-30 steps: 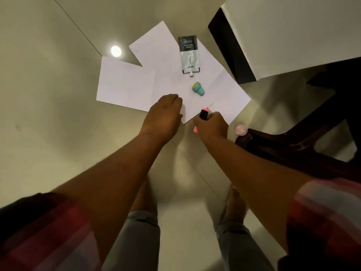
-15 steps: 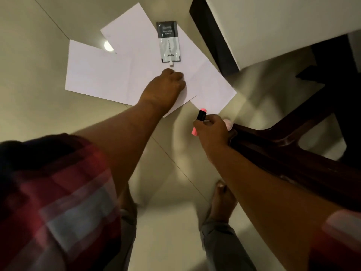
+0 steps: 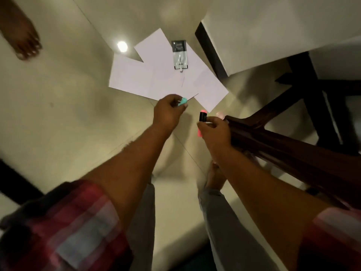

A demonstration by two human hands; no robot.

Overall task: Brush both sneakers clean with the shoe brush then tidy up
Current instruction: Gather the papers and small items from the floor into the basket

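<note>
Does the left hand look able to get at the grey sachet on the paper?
Probably yes: only bare paper lies between the left hand and the sachet, though its fingers are busy pinching a teal piece.

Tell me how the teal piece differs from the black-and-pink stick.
The teal piece is one colour; the black-and-pink stick is black with pink ends. The teal piece is short and stubby, the stick longer and slimmer. The left hand pinches the teal piece at its fingertips; the stick pokes out above and below the right hand. Both are small and hand-held.
</note>
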